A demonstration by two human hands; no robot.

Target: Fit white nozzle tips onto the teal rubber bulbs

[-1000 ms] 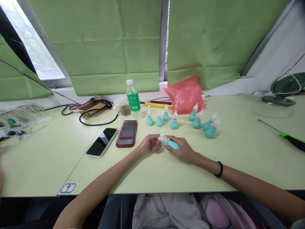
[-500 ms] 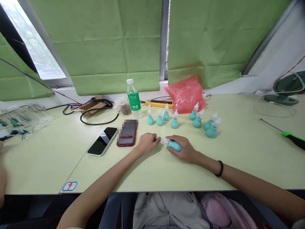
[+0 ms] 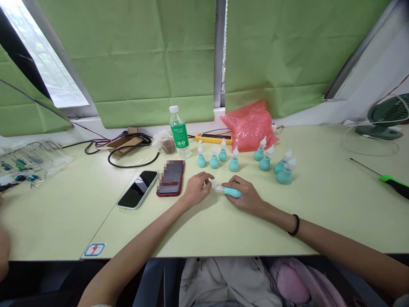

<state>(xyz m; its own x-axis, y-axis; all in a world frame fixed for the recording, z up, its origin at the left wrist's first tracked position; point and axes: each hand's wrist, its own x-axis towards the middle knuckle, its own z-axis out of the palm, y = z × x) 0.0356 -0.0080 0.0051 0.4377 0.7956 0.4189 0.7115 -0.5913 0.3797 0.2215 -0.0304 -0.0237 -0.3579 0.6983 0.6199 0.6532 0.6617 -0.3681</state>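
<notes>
My right hand [image 3: 246,195] is wrapped round the teal bulb of a nasal aspirator [image 3: 233,192]. The aspirator lies on its side in the grip, its clear tip pointing left. Just beyond that tip is my left hand [image 3: 197,188], index finger and thumb apart with nothing visible between them. Whether the thumb touches the tip I cannot tell. Several more teal nasal aspirators [image 3: 234,164] stand upright behind my hands, tips up, some of them grouped to the right, including a larger-looking one [image 3: 284,175].
Two phones [image 3: 137,190] [image 3: 171,179] lie left of my hands. Behind stand a water bottle [image 3: 180,136], a yellow power strip [image 3: 214,139] and a pink bubble-wrap bag [image 3: 251,128]. A screwdriver [image 3: 385,178] and a fan [image 3: 381,119] are at right. Another person's arm [image 3: 4,243] shows at the left edge.
My left fingers have parted from a pinch at the aspirator's tip, the index finger lifting away. My right hand has turned the aspirator slightly, so it lies more level.
</notes>
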